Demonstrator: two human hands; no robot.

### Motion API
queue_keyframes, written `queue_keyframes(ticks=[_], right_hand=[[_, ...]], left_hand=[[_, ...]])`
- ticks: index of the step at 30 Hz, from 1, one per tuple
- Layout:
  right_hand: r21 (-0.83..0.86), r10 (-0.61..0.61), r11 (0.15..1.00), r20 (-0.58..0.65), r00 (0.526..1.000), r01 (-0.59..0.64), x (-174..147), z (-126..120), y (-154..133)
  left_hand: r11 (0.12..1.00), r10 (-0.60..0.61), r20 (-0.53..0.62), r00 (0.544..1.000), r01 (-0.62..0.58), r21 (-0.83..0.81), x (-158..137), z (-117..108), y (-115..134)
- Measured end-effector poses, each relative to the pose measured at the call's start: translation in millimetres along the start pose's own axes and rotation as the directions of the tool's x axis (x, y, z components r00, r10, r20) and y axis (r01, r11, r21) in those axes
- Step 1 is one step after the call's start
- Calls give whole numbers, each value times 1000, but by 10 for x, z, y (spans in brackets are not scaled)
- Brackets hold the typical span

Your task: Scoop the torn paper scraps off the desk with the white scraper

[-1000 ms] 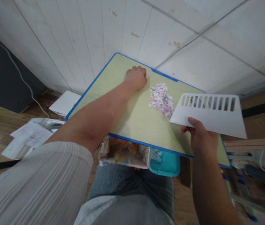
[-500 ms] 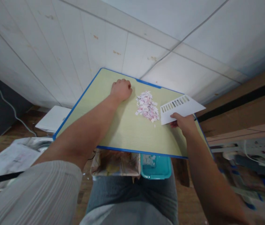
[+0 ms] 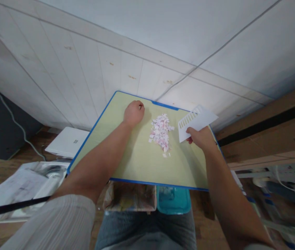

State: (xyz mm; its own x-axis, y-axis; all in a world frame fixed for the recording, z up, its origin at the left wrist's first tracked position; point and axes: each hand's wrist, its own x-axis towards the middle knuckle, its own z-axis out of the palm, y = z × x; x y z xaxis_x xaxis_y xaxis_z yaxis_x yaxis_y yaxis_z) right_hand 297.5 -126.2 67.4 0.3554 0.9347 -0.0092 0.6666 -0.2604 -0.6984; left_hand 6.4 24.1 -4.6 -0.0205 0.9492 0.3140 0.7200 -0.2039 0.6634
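On the pale yellow board [image 3: 137, 159] with a blue rim lies a pile of small white and pinkish paper scraps [image 3: 160, 130]. A few loose bits rest just in front of it. My right hand [image 3: 199, 136] grips a white slotted card [image 3: 198, 123] by its lower edge, thumb on top, to the right of the pile. The card is tilted and has a row of narrow cut-out slots along its far side. Left of the pile, my left hand [image 3: 133, 114] is curled closed over the board; whatever its fingers hold, if anything, is hidden.
Below the board's near edge are a paper-lined box [image 3: 134, 197] and a teal plastic container [image 3: 173, 200]. Papers [image 3: 24, 187] and a white flat case [image 3: 66, 141] lie at left. A white panelled wall stands behind; cardboard [image 3: 267, 128] is at right.
The scrap pile has changed shape, with loose bits now nearer the front. The slotted card has shifted slightly and tilts differently. My left hand stays closed; the whole view has shifted.
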Motion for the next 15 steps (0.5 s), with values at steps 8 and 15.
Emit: queue_keyframes(ticks=[8,15], right_hand=[[-70,-31,997,140,990,41,86,298,-89],[-112,-55,991,101,993,67,684,215,-98]], left_hand=[[999,-44,45,998,45,-16,-46,-61,-12],[998,-67,4,998,67,-16,-43,-32,-56]])
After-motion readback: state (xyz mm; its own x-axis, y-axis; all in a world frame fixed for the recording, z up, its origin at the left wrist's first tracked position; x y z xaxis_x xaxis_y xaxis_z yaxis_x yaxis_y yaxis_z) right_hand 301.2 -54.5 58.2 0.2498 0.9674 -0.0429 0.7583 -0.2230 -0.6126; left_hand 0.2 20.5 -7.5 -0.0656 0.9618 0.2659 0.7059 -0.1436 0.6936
